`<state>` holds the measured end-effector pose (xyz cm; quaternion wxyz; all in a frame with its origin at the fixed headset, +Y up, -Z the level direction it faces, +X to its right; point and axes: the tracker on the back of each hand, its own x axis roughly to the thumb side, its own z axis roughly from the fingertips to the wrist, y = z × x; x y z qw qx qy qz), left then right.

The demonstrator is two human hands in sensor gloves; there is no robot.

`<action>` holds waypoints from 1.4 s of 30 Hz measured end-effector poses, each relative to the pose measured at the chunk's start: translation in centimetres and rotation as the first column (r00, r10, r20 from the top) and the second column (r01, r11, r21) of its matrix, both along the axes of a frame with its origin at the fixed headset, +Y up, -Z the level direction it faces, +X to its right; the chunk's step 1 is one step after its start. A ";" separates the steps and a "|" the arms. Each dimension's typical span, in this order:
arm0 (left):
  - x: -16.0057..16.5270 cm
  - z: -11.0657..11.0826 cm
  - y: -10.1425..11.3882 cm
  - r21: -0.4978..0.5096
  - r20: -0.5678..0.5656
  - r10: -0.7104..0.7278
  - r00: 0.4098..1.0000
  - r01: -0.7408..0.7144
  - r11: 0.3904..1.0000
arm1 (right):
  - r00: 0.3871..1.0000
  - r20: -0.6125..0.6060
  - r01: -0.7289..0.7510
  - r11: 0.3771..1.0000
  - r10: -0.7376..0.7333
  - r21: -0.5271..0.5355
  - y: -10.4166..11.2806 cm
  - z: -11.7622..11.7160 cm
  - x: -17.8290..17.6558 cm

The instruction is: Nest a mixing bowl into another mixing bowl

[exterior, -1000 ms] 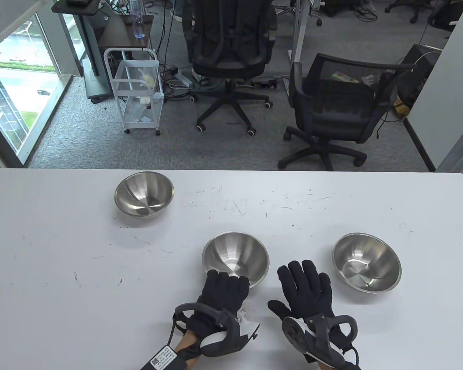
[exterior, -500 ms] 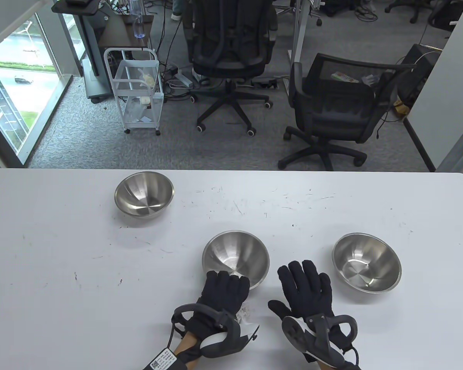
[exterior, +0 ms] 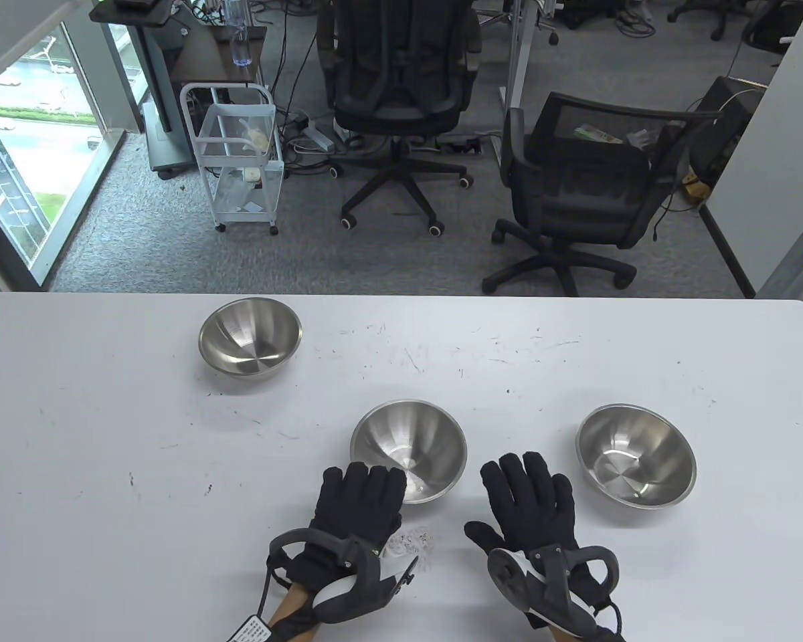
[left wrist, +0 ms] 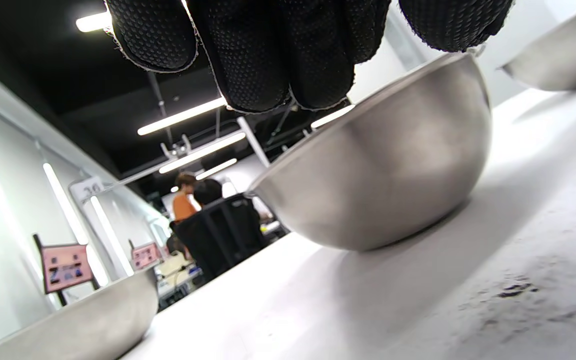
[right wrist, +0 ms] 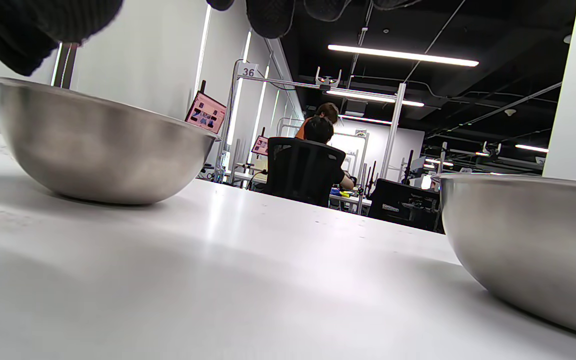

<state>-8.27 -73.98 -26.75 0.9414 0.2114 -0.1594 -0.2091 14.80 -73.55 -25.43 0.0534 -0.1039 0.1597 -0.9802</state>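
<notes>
Three steel mixing bowls stand upright and apart on the white table [exterior: 107, 468]: one far left [exterior: 250, 336], one in the middle [exterior: 408, 448], one at the right [exterior: 636, 457]. My left hand [exterior: 365, 478] lies with fingers stretched out at the middle bowl's near-left rim and holds nothing. In the left wrist view its fingertips [left wrist: 268, 55] hang just over that bowl [left wrist: 383, 165]; contact is unclear. My right hand [exterior: 525, 481] rests flat and open on the table between the middle and right bowls. The right wrist view shows both bowls, the middle [right wrist: 98, 145] and the right [right wrist: 528, 240].
A patch of whitish crumbs [exterior: 411, 540] lies on the table between my wrists. Two office chairs [exterior: 575, 194] and a white wire cart [exterior: 241, 160] stand on the floor beyond the table's far edge.
My left hand has let go of the middle bowl's near rim, drawn back to the left, and opened its fingers. The bowls and my right hand have not moved.
</notes>
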 end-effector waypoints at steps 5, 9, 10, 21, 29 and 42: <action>-2.9 -0.3 0.4 0.006 -0.063 0.050 0.997 -0.050 0.999 | 1.000 -0.001 -0.003 1.000 0.003 0.004 0.0 0.1 -0.1; -5.5 -0.5 0.6 0.012 -0.116 0.084 0.990 -0.083 0.996 | 1.000 -0.003 -0.008 1.000 0.008 0.003 0.0 0.1 -0.2; -6.3 -0.5 0.7 0.010 -0.130 0.092 0.987 -0.091 0.996 | 1.000 -0.004 -0.009 1.000 0.009 0.003 0.0 0.1 -0.2; -11.7 -0.5 0.2 0.006 -0.224 0.102 0.969 -0.103 0.995 | 1.000 -0.001 -0.016 1.000 0.016 0.002 0.0 0.1 -0.3; -13.7 0.0 -0.3 -0.003 -0.243 0.162 0.956 -0.168 0.986 | 0.999 0.003 -0.032 0.999 0.032 -0.001 -0.1 0.1 -0.5; -13.4 0.5 -0.2 -0.018 -0.200 0.240 0.950 -0.249 0.968 | 0.976 0.215 -0.050 0.994 0.029 0.092 1.5 -0.9 3.5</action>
